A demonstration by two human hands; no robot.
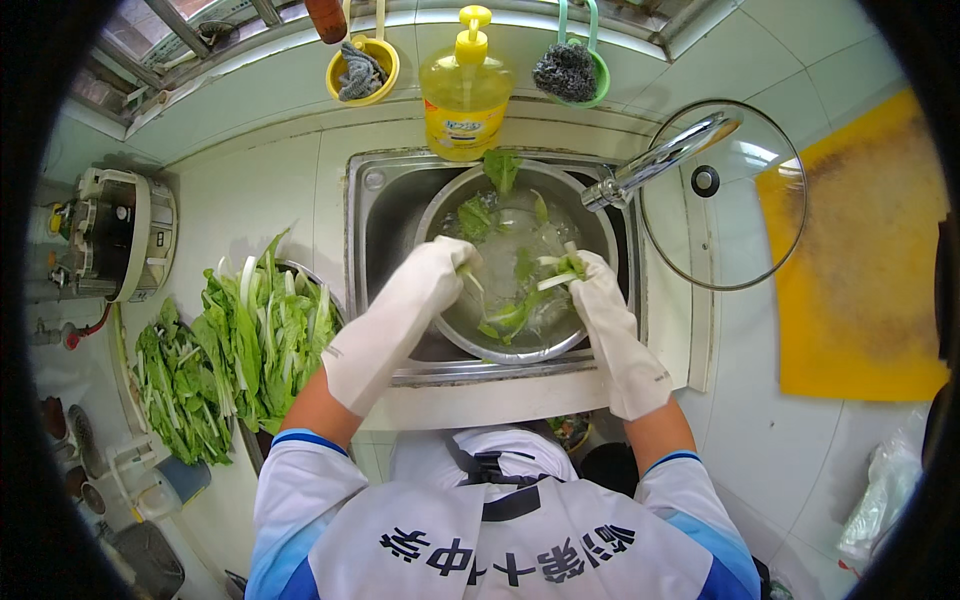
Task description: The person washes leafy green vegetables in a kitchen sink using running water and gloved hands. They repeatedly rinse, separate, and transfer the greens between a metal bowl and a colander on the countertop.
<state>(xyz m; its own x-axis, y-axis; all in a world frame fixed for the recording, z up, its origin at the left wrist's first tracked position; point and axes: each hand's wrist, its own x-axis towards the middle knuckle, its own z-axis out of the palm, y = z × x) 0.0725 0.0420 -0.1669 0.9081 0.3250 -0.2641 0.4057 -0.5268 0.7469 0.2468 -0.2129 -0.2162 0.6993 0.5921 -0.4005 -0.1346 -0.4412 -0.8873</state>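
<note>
A round metal basin (517, 356) of water sits in the stainless steel sink (386, 202). Loose leafy greens (474, 217) float in it, with one leaf (501, 171) lying over its far rim. Both hands wear long, off-white rubber gloves. Over the basin's left side, my left hand (448, 266) is closed with a thin pale-green stem (472, 280) at its fingers. At the right side, my right hand (592, 279) grips a small bunch of greens (561, 271), its pale stems pointing left. Lower leaves (517, 315) lie in the water between the hands.
A heap of leafy greens (255, 337) rests on the left counter. The faucet (660, 161) reaches over the basin's right rim. Behind the sink stands a yellow soap pump bottle (466, 105). A glass lid (724, 225) and a yellow board (862, 300) are at right.
</note>
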